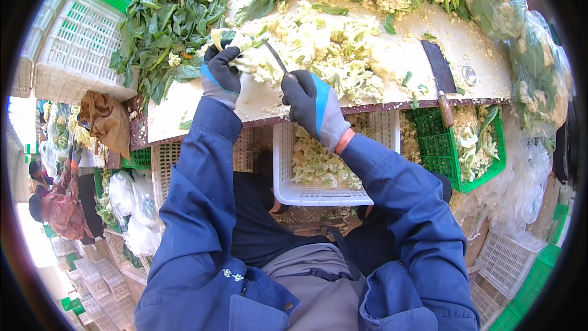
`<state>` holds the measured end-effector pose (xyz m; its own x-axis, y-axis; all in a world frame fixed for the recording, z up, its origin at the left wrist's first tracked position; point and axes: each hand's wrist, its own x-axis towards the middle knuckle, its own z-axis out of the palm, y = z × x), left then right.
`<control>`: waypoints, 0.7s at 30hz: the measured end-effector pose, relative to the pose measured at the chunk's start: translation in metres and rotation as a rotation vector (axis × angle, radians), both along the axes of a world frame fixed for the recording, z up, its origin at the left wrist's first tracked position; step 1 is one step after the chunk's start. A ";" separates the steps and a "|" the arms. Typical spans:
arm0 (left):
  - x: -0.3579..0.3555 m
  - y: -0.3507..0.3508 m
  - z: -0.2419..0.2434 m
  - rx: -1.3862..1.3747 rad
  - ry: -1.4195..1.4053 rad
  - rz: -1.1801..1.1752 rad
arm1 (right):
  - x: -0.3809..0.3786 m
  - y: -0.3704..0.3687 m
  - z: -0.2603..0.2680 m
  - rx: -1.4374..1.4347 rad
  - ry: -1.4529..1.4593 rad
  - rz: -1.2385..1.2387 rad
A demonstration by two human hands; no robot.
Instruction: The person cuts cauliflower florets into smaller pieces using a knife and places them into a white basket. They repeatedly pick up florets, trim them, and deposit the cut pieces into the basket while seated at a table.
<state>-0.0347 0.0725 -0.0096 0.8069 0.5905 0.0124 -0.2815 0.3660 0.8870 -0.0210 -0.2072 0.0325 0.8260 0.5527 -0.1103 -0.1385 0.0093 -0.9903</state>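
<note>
My left hand point(221, 76), in a grey, blue and black work glove, grips a piece of cauliflower point(248, 53) by its pale stalk above the worktable point(183, 110). In my gloved right hand point(314, 105) is a slim knife point(275, 57), its handle mostly hidden by the fingers. The dark blade points up and left, its tip close to the cauliflower piece; whether it touches cannot be told. Behind both hands spreads a heap of cut cauliflower florets point(321, 48). Below the table edge, a white plastic crate point(321, 196) holds more florets between my knees.
A cleaver point(436, 66) lies at the right, its wooden handle overhanging the edge above a green crate point(482, 183). Cauliflower leaves point(179, 23) pile at the left beside stacked white crates point(82, 41). Bagged cauliflowers point(542, 73) stand at the far right. Another person point(64, 207) is at left.
</note>
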 end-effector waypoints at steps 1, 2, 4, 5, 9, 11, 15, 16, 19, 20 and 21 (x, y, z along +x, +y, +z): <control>0.000 -0.011 0.010 -0.015 0.057 0.066 | -0.004 -0.003 0.006 -0.007 0.087 0.030; 0.002 -0.025 0.019 -0.029 0.114 0.133 | -0.009 -0.005 0.008 -0.013 0.174 0.060; 0.003 -0.034 0.027 0.002 0.188 0.211 | -0.018 -0.006 -0.001 -0.051 0.033 0.081; 0.001 -0.037 0.031 0.019 0.243 0.227 | -0.022 -0.007 -0.004 -0.070 -0.037 0.091; 0.001 -0.040 0.038 0.015 0.388 0.274 | -0.036 -0.015 0.005 -0.184 -0.345 0.059; 0.005 -0.042 0.041 0.013 0.471 0.234 | -0.025 -0.016 -0.012 -0.165 -0.264 0.028; 0.007 -0.059 0.045 0.169 0.385 0.209 | 0.012 -0.002 -0.027 -0.200 -0.134 -0.034; 0.008 -0.061 0.046 0.209 0.387 0.212 | 0.020 0.000 -0.027 -0.220 -0.100 -0.051; 0.006 -0.065 0.050 0.314 0.279 0.085 | 0.037 0.003 -0.025 -0.211 0.074 -0.059; 0.004 -0.064 0.053 0.370 0.355 0.007 | 0.039 0.001 -0.026 -0.183 0.078 -0.047; 0.002 -0.063 0.051 0.384 0.312 -0.006 | 0.038 0.002 -0.024 -0.192 0.090 -0.039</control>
<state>-0.0323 0.0091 0.0415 0.8100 0.5862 -0.0150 0.0204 -0.0027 0.9998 0.0174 -0.2049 0.0089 0.8285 0.4821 -0.2850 -0.2301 -0.1709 -0.9580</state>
